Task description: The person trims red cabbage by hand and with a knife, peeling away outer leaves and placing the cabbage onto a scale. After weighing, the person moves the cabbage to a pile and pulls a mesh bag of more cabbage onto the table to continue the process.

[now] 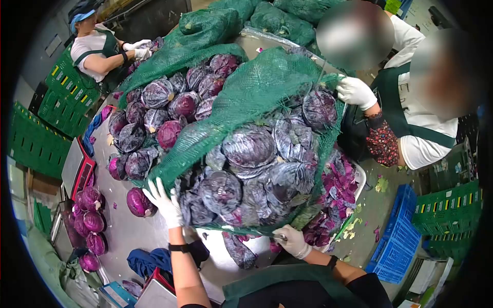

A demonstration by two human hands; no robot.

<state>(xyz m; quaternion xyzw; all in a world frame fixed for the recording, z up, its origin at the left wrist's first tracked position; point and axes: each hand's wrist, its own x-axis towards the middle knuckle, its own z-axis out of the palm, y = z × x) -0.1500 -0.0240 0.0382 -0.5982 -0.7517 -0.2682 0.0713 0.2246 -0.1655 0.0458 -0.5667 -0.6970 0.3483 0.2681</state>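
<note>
My left hand (165, 203), in a white glove, lies with its fingers spread at the left edge of the green net (205, 138), beside the cabbages. My right hand (292, 241), also gloved, is closed at the net's near edge, round a small dark handle-like item whose shape is partly hidden. Dark red cabbages (222, 191) fill the opened net between my hands. A trimmed purple cabbage (139, 201) rests on the metal table (120, 231) just left of my left hand.
Across the right side, a co-worker's gloved hand (356, 92) holds the net. Another person (97, 51) handles leaves at the back left. Trimmed cabbages (93, 221) line the left side. Purple leaves (339, 185) fill a tray at right, near a blue crate (394, 236).
</note>
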